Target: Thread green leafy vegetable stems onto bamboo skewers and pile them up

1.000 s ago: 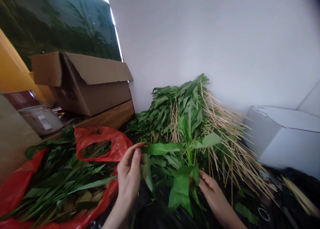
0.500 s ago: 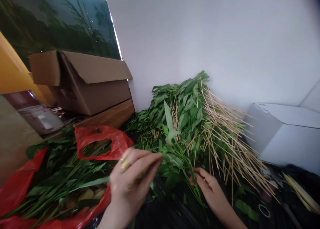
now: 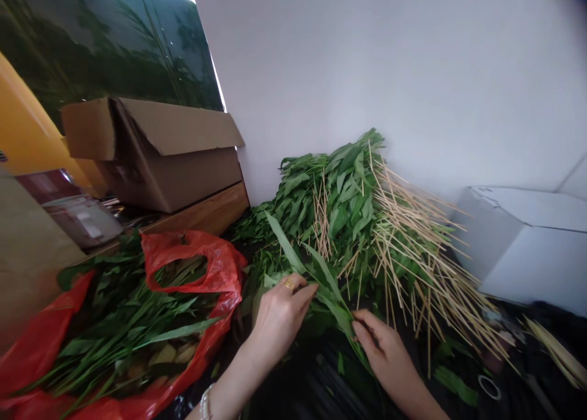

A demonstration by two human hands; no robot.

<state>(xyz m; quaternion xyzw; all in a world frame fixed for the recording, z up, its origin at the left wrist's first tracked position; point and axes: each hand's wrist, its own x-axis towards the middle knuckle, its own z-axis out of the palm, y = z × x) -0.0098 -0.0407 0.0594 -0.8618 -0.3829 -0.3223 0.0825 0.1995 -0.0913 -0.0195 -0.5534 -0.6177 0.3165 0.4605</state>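
Observation:
My right hand (image 3: 385, 350) pinches a long-leaved green stalk (image 3: 337, 301) near its lower end, with the thumb and index finger closed on it. The stalk slants up and to the left, its narrow leaves spread above my hands. My left hand (image 3: 284, 307), with a ring on one finger, is closed in a pinch at the leaves of the same stalk; its fingertips partly hide what they grip. Behind both hands lies a heap of leafy green bundles (image 3: 351, 191) against the wall. Many thin wooden sticks (image 3: 413, 224) jut out to its right.
To the left, an open red plastic bag (image 3: 224, 273) holds loose greens (image 3: 110, 328). An open cardboard box (image 3: 192, 169) and a clear plastic tub (image 3: 85, 215) stand behind it. On the right are a white box (image 3: 545, 249) and a roll of tape (image 3: 489, 386).
My left hand has moved right and away from me, from left of the stalk to its leaves. The stalk's leaves now fan out more clearly. My right hand has stayed nearly in place.

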